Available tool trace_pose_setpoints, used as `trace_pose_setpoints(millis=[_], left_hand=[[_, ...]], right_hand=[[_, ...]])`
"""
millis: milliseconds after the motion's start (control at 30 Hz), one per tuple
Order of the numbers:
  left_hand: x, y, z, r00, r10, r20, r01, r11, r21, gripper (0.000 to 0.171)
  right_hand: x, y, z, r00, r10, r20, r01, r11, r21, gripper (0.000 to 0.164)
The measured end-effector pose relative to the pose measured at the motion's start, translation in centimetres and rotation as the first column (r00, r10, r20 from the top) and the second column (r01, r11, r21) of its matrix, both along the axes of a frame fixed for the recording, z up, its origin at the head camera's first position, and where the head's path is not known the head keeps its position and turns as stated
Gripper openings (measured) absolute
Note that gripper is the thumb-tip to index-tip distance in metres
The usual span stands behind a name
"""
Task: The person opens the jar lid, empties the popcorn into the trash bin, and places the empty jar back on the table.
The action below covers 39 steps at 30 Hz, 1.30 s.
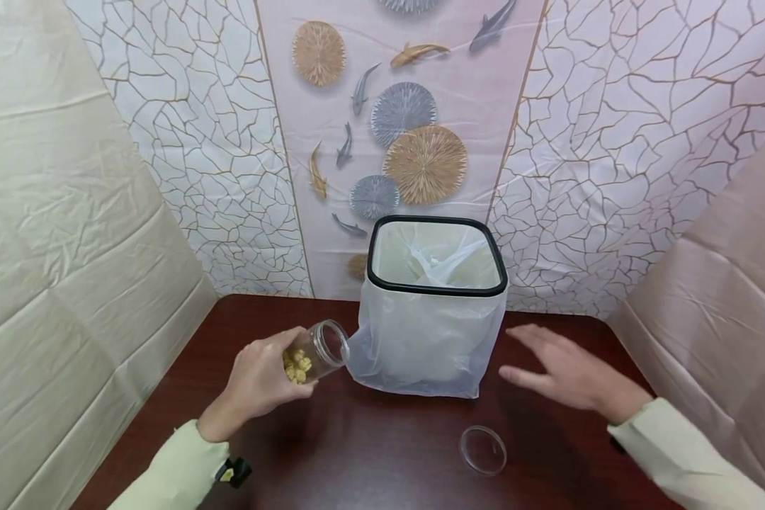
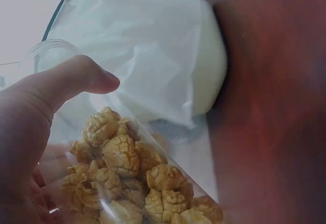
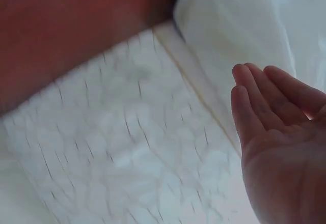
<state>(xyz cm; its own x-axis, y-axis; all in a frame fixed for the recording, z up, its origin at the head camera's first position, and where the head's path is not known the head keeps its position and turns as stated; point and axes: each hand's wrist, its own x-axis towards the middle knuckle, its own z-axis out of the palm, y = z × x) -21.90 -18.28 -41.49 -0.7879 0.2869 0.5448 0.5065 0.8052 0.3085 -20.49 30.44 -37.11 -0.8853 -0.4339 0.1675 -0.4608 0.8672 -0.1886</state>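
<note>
My left hand grips a clear jar, tilted with its uncapped mouth toward the bin on the right. Caramel-coloured popcorn lies in the lower part of the jar, seen closely in the left wrist view. My right hand is held in the air to the right of the bin, fingers extended and nothing in it; the right wrist view shows the same bare palm. Between the hands stands a white trash bin lined with a translucent bag and topped by a black rim.
A round clear lid lies on the dark reddish table in front of the bin. Behind the table hangs a patterned cloth with fish and disc motifs. Beige cloth walls stand at both sides.
</note>
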Motion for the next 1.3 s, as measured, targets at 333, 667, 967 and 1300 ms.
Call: trace_pose_setpoints(millis=[333, 667, 967, 1300], left_hand=[[-2.9, -0.9, 6.6, 0.998, 0.016, -0.06, -0.02, 0.997, -0.07, 0.067], [-5.6, 0.9, 12.5, 0.995, -0.023, -0.097, 0.006, 0.986, -0.169, 0.063], [-7.2, 4.0, 16.2, 0.997, -0.041, -0.063, 0.021, 0.958, -0.287, 0.072], [-8.8, 6.0, 18.2, 0.987, -0.095, -0.129, 0.04, 0.924, -0.381, 0.066]], right_hand=[[-3.3, -0.2, 7.7, 0.997, -0.078, -0.017, 0.078, 0.996, 0.037, 0.085], [-6.7, -2.3, 9.6, 0.998, -0.053, 0.025, 0.051, 0.996, 0.071, 0.09], [-8.5, -3.2, 8.7, 0.998, -0.061, 0.026, 0.057, 0.992, 0.112, 0.09], [-9.0, -3.5, 7.9, 0.999, -0.037, 0.012, 0.035, 0.993, 0.111, 0.088]])
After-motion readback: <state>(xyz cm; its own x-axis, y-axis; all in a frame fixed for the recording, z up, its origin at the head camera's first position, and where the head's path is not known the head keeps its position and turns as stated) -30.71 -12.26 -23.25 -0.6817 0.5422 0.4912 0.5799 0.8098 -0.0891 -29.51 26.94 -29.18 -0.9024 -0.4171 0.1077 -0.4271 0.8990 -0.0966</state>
